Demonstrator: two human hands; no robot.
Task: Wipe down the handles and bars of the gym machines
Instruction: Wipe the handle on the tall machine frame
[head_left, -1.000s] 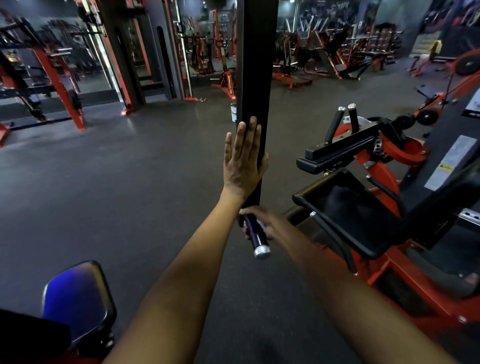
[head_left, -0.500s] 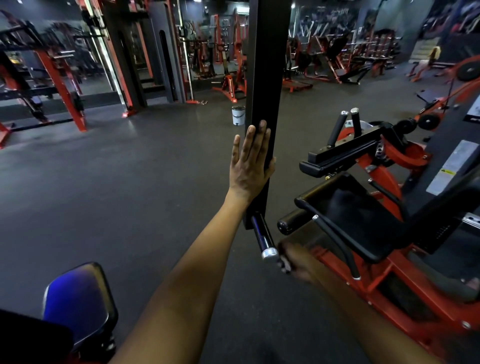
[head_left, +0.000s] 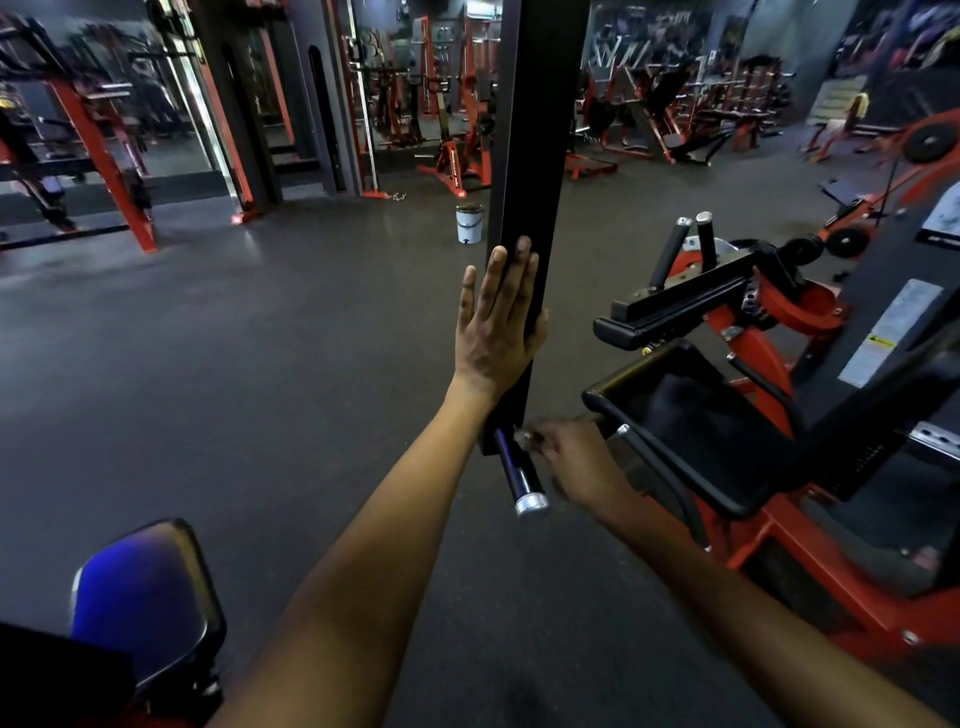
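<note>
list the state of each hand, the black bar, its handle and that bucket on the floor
left hand: flat, fingers straight, pressed on the black bar
right hand: blurred, curled beside the handle, grip unclear
black bar: upright
handle: juts out at the bar's foot
bucket: upright on the floor

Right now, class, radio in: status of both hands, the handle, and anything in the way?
Left hand flat on black post. Right hand blurred beside the handle, grip unclear. Seat frame close on the right.
</note>
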